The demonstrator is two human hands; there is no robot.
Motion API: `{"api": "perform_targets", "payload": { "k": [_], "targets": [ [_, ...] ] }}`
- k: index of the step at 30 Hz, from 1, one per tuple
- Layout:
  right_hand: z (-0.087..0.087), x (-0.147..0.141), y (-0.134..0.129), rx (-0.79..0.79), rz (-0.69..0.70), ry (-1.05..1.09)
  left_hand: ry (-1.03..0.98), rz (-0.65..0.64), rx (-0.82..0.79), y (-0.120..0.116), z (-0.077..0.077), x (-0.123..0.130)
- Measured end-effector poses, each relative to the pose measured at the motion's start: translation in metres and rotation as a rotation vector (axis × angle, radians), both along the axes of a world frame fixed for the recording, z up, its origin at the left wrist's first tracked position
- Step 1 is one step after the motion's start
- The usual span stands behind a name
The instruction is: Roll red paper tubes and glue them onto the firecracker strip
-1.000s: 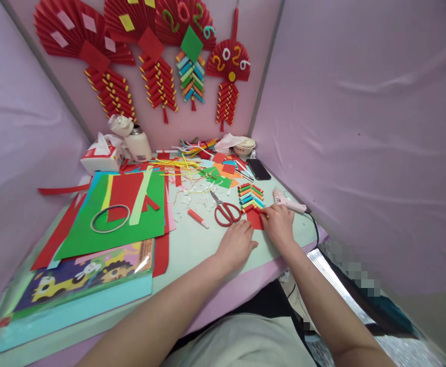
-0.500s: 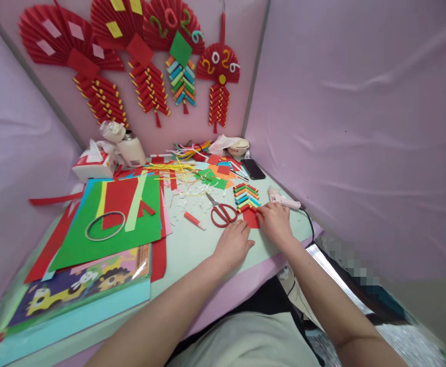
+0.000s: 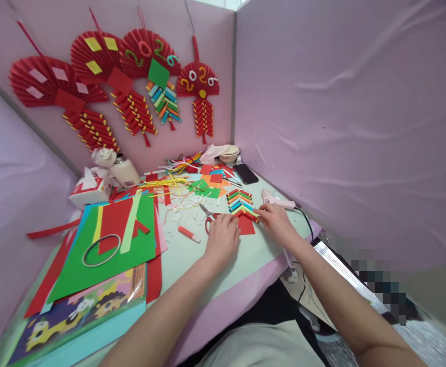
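Observation:
A chevron string of coloured paper rolls (image 3: 240, 200) lies on the table, with a red paper square (image 3: 247, 227) at its lower end. On its left side is my left hand (image 3: 223, 237), palm down, the curled fingertips at the left end of the lowest red roll. It covers part of the red-handled scissors (image 3: 208, 213). From the right, my right hand (image 3: 278, 221) reaches in, its fingers closed at the right end of the lowest roll. The fingertips' exact grip is small and partly hidden. Left of the hands lies a red stick with a white end (image 3: 188, 234).
A pink glue gun (image 3: 278, 200) with a black cord lies to the right, below a black phone (image 3: 245, 173). Paper scraps and yellow strips (image 3: 169, 182) cover the back. Green card (image 3: 138, 244) with a tape ring (image 3: 101, 250) lies left. Red fan decorations (image 3: 198, 81) hang behind.
The camera view has tilted and shifted. My left hand has moved left and now covers the scissors' handles. My right hand has drawn slightly off the red square toward the roll's end.

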State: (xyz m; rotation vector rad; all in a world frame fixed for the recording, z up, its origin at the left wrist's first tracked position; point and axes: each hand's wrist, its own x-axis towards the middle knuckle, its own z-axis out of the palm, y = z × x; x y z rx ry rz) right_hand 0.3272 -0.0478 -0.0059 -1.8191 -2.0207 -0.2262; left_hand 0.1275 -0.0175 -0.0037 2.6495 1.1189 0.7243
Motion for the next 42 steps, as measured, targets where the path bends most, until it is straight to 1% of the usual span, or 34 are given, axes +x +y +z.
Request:
{"api": "perform_targets", "payload": {
  "k": [1, 3, 6, 10, 14, 20, 24, 27, 31, 33, 36, 39, 42],
  "targets": [
    [0.000, -0.002, 0.002, -0.004, 0.012, -0.021, 0.045, 0.038, 0.025, 0.007, 0.004, 0.002],
    [0.001, -0.005, 0.004, -0.007, 0.042, -0.064, 0.132, 0.062, 0.054, 0.020, 0.009, 0.008],
    [0.002, -0.009, 0.007, -0.011, 0.084, -0.113, 0.215, 0.035, 0.075, 0.031, 0.007, 0.015],
    [-0.001, -0.011, 0.010, -0.047, 0.096, -0.155, 0.292, 0.014, 0.101, 0.031, -0.002, 0.019],
    [-0.005, -0.011, 0.012, -0.059, 0.072, -0.173, 0.355, 0.028, 0.129, 0.030, -0.005, 0.019],
    [-0.007, -0.018, 0.011, -0.045, 0.069, -0.200, 0.391, 0.031, 0.184, 0.029, -0.004, 0.020],
    [-0.004, -0.019, 0.011, -0.052, 0.070, -0.184, 0.401, 0.032, 0.181, 0.027, -0.003, 0.020],
    [-0.001, -0.012, 0.011, -0.055, 0.063, -0.136, 0.404, 0.031, 0.143, 0.029, 0.000, 0.018],
    [0.003, 0.005, 0.010, -0.019, -0.006, -0.054, 0.351, 0.032, 0.118, 0.039, 0.006, 0.013],
    [0.004, 0.008, 0.009, -0.019, 0.019, -0.063, 0.341, 0.013, 0.126, 0.043, 0.007, 0.011],
    [0.001, 0.006, 0.009, -0.034, 0.121, -0.103, 0.344, -0.048, 0.143, 0.048, 0.004, 0.010],
    [-0.007, 0.000, 0.011, -0.051, 0.185, -0.130, 0.358, -0.115, 0.140, 0.048, -0.001, 0.012],
    [-0.017, -0.003, 0.013, -0.111, 0.189, -0.134, 0.380, -0.143, 0.114, 0.047, -0.007, 0.013]
  ]
}}
